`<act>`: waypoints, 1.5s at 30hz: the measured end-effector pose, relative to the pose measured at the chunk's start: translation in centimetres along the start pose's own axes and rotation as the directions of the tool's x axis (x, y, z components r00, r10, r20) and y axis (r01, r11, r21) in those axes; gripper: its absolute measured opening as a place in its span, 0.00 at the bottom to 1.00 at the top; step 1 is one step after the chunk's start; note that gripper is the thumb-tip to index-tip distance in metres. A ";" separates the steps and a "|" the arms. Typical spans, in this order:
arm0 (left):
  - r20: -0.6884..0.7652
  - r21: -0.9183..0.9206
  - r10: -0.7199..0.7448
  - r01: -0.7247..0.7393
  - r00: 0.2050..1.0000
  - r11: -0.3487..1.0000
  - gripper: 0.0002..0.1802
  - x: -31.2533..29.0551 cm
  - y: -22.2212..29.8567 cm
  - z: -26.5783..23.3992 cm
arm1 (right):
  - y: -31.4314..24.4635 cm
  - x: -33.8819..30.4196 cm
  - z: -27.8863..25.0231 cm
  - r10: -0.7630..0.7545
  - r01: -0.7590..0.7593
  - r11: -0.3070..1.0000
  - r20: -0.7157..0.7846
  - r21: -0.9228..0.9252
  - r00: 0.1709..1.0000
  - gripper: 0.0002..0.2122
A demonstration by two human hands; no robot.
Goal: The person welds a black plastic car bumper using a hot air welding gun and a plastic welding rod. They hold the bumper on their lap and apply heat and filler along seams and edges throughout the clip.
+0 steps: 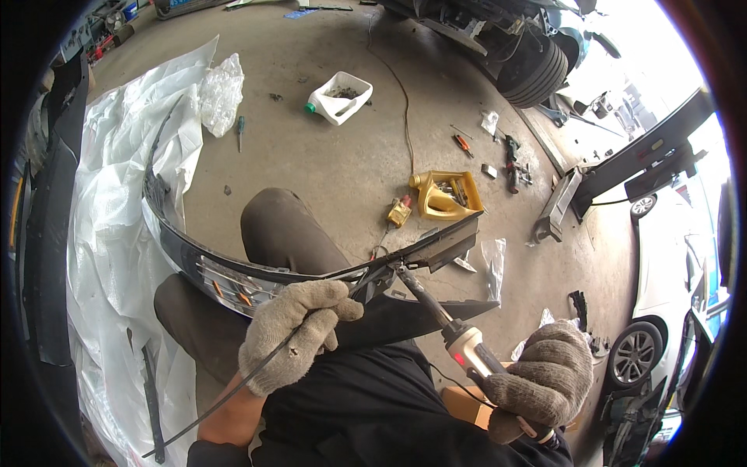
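A long curved black car bumper part (420, 319) lies across my lap, with a grille-like section (233, 286) on its left. My left hand (292, 342), in a grey knit glove, pinches a thin black rod (226, 403). The rod runs from the lower left, and its upper end is near the bumper part's broken-looking edge. Wrapped in the other glove, my right hand (548, 373) grips a corded heat tool (467, 346) with a pale and black handle and a red light. The tool's metal barrel points up-left, its tip at the bumper part near the rod's end.
Beyond my knees stand a cut-open yellow jug (447, 204) holding tools and a cut-open white jug (340, 97). An orange screwdriver (463, 145) and a power tool (512, 163) lie right. White wrapping sheet (117, 257) covers the left floor. A metal lift arm (642, 152) juts in.
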State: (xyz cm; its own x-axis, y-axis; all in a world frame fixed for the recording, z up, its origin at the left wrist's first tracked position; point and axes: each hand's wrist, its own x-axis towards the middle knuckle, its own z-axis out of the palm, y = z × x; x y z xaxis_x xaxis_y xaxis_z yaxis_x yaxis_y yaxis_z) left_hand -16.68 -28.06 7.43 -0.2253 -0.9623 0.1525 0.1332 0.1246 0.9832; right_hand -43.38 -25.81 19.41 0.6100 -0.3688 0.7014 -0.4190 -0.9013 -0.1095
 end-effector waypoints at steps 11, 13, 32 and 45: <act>0.025 0.030 0.028 -0.028 0.999 0.999 0.14 0.1 -0.1 -0.2 | -0.1 0.0 0.3 -0.019 0.018 1.000 -0.046 -0.004 0.999 0.15; 0.026 0.032 0.018 -0.019 0.999 0.999 0.14 0.0 -0.1 -0.2 | -0.2 0.0 0.4 -0.013 0.013 1.000 -0.044 -0.005 0.999 0.15; 0.056 0.041 0.094 -0.096 0.994 0.995 0.16 -0.2 -1.0 -0.4 | -0.3 -0.1 0.2 0.055 -0.055 0.998 -0.038 -0.002 0.998 0.14; 0.083 0.036 0.095 -0.098 0.992 0.995 0.16 -0.3 -1.2 -0.7 | -0.2 -0.2 1.6 0.008 -0.016 0.999 -0.228 -0.029 0.974 0.21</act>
State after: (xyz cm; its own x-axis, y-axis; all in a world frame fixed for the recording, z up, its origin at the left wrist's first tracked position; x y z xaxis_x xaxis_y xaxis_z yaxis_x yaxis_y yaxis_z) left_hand -16.09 -28.12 6.17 -0.2913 -0.9226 0.2528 0.1194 0.2271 0.9665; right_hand -42.34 -25.97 18.17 0.4367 -0.3148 0.8427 -0.4480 -0.8885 -0.0997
